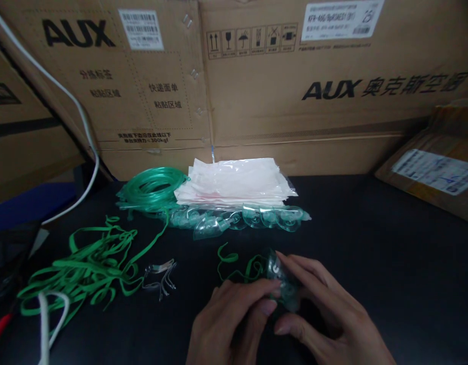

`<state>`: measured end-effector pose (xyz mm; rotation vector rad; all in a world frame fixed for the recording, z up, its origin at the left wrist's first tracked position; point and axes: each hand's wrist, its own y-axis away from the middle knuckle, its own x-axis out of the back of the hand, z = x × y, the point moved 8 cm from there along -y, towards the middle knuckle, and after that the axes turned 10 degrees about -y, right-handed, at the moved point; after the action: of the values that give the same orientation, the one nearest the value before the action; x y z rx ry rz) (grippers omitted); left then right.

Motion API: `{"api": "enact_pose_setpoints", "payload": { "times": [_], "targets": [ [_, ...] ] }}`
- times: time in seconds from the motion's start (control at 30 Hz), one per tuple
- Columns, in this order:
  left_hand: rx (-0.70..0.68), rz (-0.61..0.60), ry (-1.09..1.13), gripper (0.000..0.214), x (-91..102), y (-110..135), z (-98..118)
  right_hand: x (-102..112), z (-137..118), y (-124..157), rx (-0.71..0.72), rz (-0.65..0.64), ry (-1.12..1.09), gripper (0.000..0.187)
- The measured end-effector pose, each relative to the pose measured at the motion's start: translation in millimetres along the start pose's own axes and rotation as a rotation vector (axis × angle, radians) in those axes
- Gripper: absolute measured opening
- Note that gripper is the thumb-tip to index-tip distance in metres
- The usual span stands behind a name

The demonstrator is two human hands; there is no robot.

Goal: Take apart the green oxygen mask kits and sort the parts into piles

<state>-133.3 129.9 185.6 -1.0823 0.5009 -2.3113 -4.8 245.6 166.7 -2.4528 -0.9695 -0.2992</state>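
Between my hands, near the front of the dark table, is a clear green oxygen mask. My left hand pinches at its left edge with thumb and forefinger; the exact spot under the fingertips is hidden. My right hand holds the mask from the right, fingers along its far side and thumb at the near side. A thin green elastic strap curls out on the table just beyond my left hand, beside the mask.
A heap of green elastic straps lies left, with thin metal strips beside it. Farther back are coiled green tubing, a row of clear masks and stacked white plastic bags. Cardboard boxes stand behind; a white cable hangs left.
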Motion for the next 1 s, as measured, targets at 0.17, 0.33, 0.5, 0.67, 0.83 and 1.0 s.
{"api": "enact_pose_setpoints", "payload": {
  "times": [0.17, 0.33, 0.5, 0.67, 0.83, 1.0],
  "targets": [
    [0.058, -0.017, -0.029, 0.045, -1.0, 0, -4, 4, -14, 0, 0.058, 0.065, 0.019, 0.040],
    [0.100, 0.048, 0.018, 0.054, -3.9, 3, -3, 4, -23, 1, 0.140, 0.055, 0.037, 0.028],
    [0.093, 0.090, 0.009, 0.049, -3.6, 3, 4, 4, -24, 2, 0.149, 0.050, 0.040, 0.027],
    [0.084, 0.101, -0.051, 0.045, -3.7, 1, 9, 2, -26, 4, 0.186, 0.033, 0.038, 0.027],
    [0.105, 0.099, -0.086, 0.043, -3.7, 0, 10, 1, -29, 6, 0.191, 0.028, 0.015, 0.028],
    [0.180, 0.106, -0.092, 0.038, -1.3, 1, 7, 9, -23, 10, 0.097, 0.183, 0.031, 0.022]
  ]
}}
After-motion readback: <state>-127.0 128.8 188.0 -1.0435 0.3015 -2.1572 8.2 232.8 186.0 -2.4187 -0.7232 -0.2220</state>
